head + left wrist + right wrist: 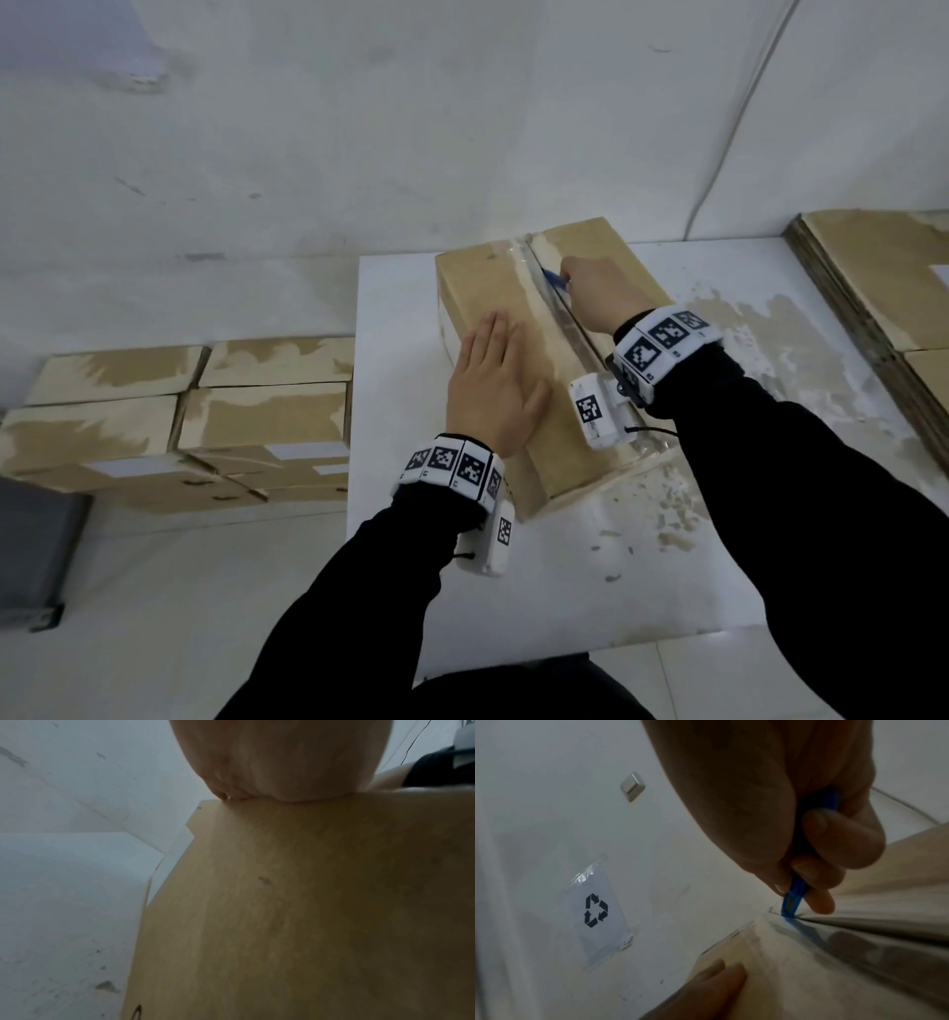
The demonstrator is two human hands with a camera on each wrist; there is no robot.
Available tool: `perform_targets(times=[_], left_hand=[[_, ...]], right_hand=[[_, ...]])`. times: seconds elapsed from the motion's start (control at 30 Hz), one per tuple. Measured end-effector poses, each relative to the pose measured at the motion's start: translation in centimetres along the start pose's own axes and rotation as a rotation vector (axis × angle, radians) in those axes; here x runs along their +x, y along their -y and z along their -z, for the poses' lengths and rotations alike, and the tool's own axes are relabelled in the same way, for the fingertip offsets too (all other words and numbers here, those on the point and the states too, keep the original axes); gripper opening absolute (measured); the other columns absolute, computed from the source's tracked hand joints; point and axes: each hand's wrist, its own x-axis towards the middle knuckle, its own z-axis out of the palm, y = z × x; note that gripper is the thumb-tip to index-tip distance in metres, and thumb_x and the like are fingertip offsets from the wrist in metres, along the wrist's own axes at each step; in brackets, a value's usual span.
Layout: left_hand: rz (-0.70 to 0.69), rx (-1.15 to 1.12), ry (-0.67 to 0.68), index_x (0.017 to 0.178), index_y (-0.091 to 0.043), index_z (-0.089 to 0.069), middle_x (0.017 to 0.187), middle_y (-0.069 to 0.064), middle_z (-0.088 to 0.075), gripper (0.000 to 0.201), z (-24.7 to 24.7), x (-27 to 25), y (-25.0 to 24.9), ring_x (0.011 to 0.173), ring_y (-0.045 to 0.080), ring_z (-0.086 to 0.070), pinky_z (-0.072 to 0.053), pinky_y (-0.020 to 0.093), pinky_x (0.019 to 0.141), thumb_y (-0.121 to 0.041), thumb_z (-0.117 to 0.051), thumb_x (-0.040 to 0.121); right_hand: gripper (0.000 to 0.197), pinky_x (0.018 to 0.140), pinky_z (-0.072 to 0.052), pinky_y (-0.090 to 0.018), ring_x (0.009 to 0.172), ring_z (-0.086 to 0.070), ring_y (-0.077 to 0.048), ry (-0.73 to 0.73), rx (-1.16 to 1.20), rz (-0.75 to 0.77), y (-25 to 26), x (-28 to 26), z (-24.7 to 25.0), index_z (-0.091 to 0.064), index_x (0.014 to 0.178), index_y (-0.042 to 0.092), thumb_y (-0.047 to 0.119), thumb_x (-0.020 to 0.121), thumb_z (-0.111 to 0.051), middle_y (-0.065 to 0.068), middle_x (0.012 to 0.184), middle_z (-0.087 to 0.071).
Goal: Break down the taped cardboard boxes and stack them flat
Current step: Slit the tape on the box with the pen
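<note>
A taped cardboard box [493, 288] lies lengthwise on the white table [390, 360]. Clear tape [544, 298] runs along its top seam. My left hand [493, 380] lies flat on the left top flap, fingers straight, pressing down. In the left wrist view the palm [282, 760] meets the cardboard [308, 902]. My right hand [601, 293] grips a blue cutter [554, 280], whose tip sits in the seam near the far end. The right wrist view shows the fingers [839, 841] curled round the blue cutter [793, 900], its point in the taped seam [859, 925].
Several taped boxes [205, 416] are stacked on the floor to the left of the table. A pile of flattened cardboard [883, 288] lies at the table's right edge. A grey bin [36, 555] stands at lower left. A recycling sign [598, 910] is taped to the wall.
</note>
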Motion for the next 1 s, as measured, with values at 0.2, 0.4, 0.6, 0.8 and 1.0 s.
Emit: perform_targets(times=[0.2, 0.4, 0.6, 0.8, 1.0], left_hand=[[0.009, 0.008, 0.003, 0.153, -0.012, -0.012, 0.161, 0.008, -0.001, 0.09, 0.3, 0.0, -0.3, 0.148, 0.019, 0.004, 0.009, 0.03, 0.117, -0.057, 0.001, 0.076], [0.021, 0.021, 0.007, 0.152, -0.012, -0.013, 0.161, 0.007, -0.002, 0.093, 0.5, 0.1, -0.5, 0.148, 0.018, 0.003, 0.006, 0.031, 0.117, -0.058, 0.001, 0.073], [0.017, 0.056, 0.0, 0.152, -0.011, -0.017, 0.161, 0.009, -0.006, 0.081, 0.3, 0.0, -0.6, 0.148, 0.02, 0.0, 0.003, 0.032, 0.118, -0.053, -0.013, 0.083], [0.021, 0.084, 0.023, 0.153, -0.012, -0.011, 0.161, 0.007, -0.002, 0.067, 0.4, 0.1, -0.8, 0.148, 0.018, 0.003, 0.003, 0.037, 0.118, -0.044, -0.029, 0.097], [-0.225, 0.231, 0.002, 0.138, -0.011, -0.043, 0.145, 0.017, -0.038, 0.052, 1.5, 0.7, -1.3, 0.137, 0.033, -0.03, -0.008, 0.053, 0.112, -0.035, -0.023, 0.096]], right_hand=[[0.022, 0.071, -0.03, -0.028, 0.084, -0.04, -0.024, 0.049, -0.043, -0.012, -0.2, -2.6, 0.4, -0.051, 0.108, 0.001, 0.002, 0.097, -0.033, -0.02, 0.104, -0.053], [0.021, 0.053, -0.026, -0.03, 0.065, -0.039, -0.022, 0.024, -0.031, -0.023, -2.3, -7.6, -1.2, -0.051, 0.111, 0.0, 0.001, 0.097, -0.036, -0.013, 0.081, -0.05], [0.021, 0.043, -0.02, -0.027, 0.049, -0.031, -0.016, 0.024, -0.02, -0.095, -4.7, -14.2, -3.0, -0.048, 0.108, 0.006, -0.004, 0.094, -0.037, -0.003, 0.062, -0.034], [0.015, 0.048, -0.029, -0.03, 0.05, -0.037, -0.022, 0.038, 0.099, -0.156, -7.4, -19.0, -5.0, -0.043, 0.1, 0.011, -0.001, 0.096, -0.036, -0.011, 0.069, -0.051], [0.025, 0.054, -0.043, -0.034, 0.06, -0.053, -0.021, -0.125, 0.392, -0.192, -8.2, -21.4, -7.7, -0.052, 0.117, 0.012, 0.006, 0.099, -0.035, -0.009, 0.086, -0.063]])
